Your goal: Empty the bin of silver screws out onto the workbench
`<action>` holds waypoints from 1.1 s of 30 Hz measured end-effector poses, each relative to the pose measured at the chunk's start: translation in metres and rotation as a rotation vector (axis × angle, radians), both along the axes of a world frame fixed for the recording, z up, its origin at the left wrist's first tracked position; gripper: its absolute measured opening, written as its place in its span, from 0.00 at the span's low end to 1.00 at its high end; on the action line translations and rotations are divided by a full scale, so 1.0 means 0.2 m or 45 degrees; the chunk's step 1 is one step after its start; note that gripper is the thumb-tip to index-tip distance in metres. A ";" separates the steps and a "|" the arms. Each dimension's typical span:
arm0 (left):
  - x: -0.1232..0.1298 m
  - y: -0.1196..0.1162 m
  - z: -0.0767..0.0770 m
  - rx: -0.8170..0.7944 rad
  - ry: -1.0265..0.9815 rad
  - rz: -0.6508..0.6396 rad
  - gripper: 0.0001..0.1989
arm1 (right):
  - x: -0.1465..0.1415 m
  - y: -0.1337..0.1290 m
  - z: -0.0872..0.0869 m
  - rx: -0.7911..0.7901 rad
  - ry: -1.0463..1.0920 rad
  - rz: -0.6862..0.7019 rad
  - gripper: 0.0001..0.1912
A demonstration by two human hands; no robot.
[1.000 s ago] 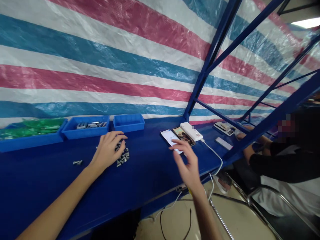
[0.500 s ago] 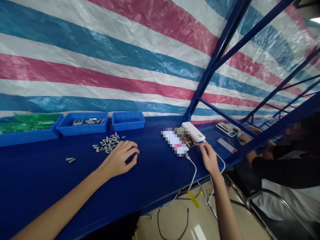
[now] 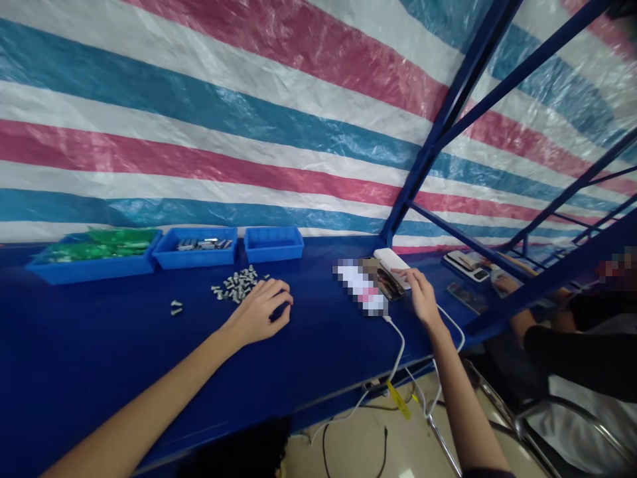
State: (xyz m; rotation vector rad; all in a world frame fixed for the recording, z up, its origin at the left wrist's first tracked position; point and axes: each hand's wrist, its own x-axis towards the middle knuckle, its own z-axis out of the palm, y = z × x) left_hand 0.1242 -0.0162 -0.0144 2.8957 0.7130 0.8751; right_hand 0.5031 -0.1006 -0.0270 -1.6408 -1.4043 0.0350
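Observation:
My left hand [image 3: 266, 309] rests on the blue table with fingers loosely curled and a gap at the thumb; nothing shows in it. Right behind its knuckles lies a heap of short metal bolts [image 3: 237, 285]. My right hand [image 3: 422, 294] has its fingers extended, the fingertips over the near edge of a white power bank [image 3: 388, 259] and next to a dark picture screen [image 3: 391, 282]. Beside that screen is a lit, pixelated phone-like screen [image 3: 359, 287], with a white cable [image 3: 401, 342] at its near end. Whether the two screens are one device I cannot tell.
Three blue bins stand at the back: one with green bags [image 3: 99, 245], one with metal parts [image 3: 204, 244], one bare inside [image 3: 273, 244]. Loose bolts [image 3: 176, 307] lie left. Right are a blue frame post [image 3: 423, 159], a dark phone [image 3: 465, 297] and a co-worker's hands [image 3: 507, 284].
My right fingertips have moved from the dark screen's edge up toward the power bank. My left hand stays by the bolts. The view has swung left. The phone at right now looks dark.

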 end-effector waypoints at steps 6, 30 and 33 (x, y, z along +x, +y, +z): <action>-0.01 0.00 0.03 0.095 0.025 0.142 0.10 | 0.00 0.08 -0.04 0.086 -0.163 -0.117 0.18; -0.26 0.04 0.08 -0.595 -0.071 1.080 0.12 | 0.03 0.06 -0.15 0.221 0.007 -0.322 0.16; -0.24 0.07 0.06 -0.729 -0.225 0.935 0.10 | 0.03 0.06 -0.14 0.214 0.000 -0.301 0.15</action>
